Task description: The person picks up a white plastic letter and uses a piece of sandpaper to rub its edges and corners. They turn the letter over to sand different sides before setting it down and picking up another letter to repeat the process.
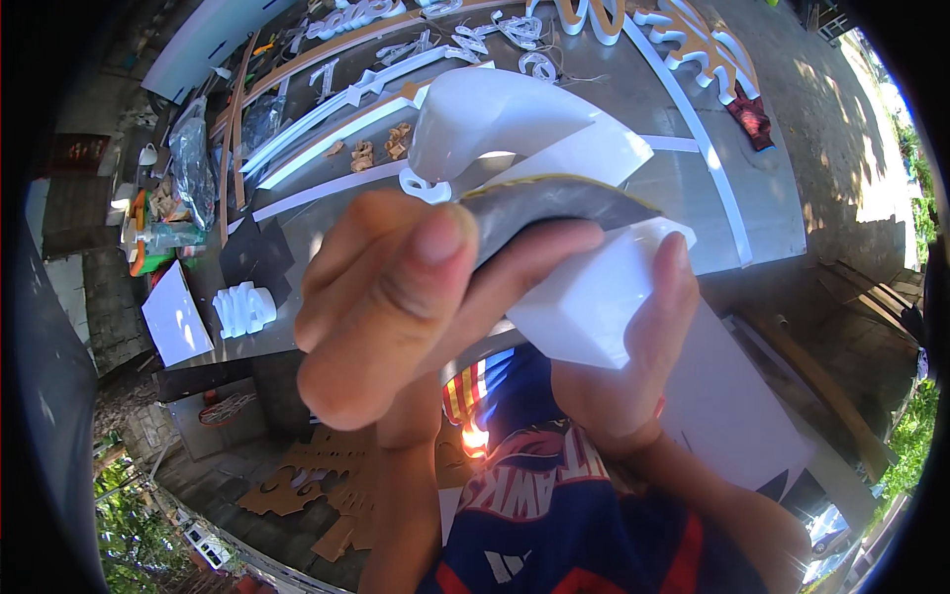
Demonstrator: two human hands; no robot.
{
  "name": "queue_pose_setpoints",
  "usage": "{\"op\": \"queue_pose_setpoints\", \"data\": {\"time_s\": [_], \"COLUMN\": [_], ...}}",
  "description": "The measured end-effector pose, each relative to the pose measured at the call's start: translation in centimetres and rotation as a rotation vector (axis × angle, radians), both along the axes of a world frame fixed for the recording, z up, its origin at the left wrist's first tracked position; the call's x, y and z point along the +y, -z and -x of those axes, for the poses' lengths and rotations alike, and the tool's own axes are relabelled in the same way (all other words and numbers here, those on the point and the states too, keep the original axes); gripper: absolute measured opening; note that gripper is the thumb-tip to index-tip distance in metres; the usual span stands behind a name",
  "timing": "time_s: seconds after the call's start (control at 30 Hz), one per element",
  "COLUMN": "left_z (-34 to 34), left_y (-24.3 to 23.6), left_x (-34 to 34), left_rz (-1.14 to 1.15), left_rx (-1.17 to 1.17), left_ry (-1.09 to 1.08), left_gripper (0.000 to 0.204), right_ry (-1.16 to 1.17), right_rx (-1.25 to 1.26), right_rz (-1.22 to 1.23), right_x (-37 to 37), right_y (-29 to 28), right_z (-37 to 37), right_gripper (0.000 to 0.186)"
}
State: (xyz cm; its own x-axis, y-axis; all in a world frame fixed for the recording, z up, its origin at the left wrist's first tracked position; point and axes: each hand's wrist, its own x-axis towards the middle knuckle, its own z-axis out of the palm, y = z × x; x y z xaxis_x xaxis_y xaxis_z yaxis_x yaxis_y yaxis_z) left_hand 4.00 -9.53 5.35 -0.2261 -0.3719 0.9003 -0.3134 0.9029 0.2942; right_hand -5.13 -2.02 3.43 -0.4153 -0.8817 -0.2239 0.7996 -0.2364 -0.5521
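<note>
Sitting well to the left of your hands is what looks like a small white cup [147, 154], its contents too small to tell. Just right of it, a crumpled clear plastic bag [193, 158] lies along the table's far left side; what it holds is too blurred to make out. Nearer you, left of your left hand, are a flat white sheet [178, 315] and a cluster of white zigzag pieces [244, 310].

Your left hand [386, 307] is clamped on the left end of a bent grey sheet [564, 196] with a yellowish edge, thumb on one side and index finger reaching beneath. The sheet's long axis runs crosswise, left to right, arching away from you. Beneath its right part is a white angular block [584, 307], between your two hands; it slants from lower left to upper right, with one corner pointing down toward your torso. Your right hand [633, 366] grips the block's right side. Your hands are close together, but I cannot tell whether they touch. Beyond them lies a curled white sheet [515, 119].

Right of your hands, the grey table [762, 203] carries a long white strip [693, 129] and, farther off, brown-and-white cutout shapes [698, 49]. Past its right edge are sun-dappled paving [836, 148] and greenery [905, 436].
</note>
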Motion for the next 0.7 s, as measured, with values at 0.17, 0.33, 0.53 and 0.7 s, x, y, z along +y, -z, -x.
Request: {"op": "queue_pose_setpoints", "data": {"time_s": [0.17,0.33,0.53,0.7], "left_z": [-0.9,-0.5,-0.9,-0.8], "left_y": [1.8,1.4,0.9,0.7], "left_x": [0.4,0.3,0.6,1.0], "left_rz": [0.075,0.078,0.045,0.057], "left_rx": [0.054,0.079,0.095,0.054], "left_ry": [-0.038,-0.04,-0.067,-0.004], "left_gripper": [0.06,0.06,0.06,0.06], "right_ry": [-0.094,-0.11,-0.204,-0.37], "right_rx": [-0.064,-0.051,-0.185,-0.165], "right_rz": [0.06,0.377,0.212,0.427], "right_x": [0.1,0.9,0.3,0.4], "right_y": [0.5,2.6,0.2,2.9], "right_z": [0.2,0.9,0.7,2.4], "right_gripper": [0.044,0.044,0.048,0.056]}}
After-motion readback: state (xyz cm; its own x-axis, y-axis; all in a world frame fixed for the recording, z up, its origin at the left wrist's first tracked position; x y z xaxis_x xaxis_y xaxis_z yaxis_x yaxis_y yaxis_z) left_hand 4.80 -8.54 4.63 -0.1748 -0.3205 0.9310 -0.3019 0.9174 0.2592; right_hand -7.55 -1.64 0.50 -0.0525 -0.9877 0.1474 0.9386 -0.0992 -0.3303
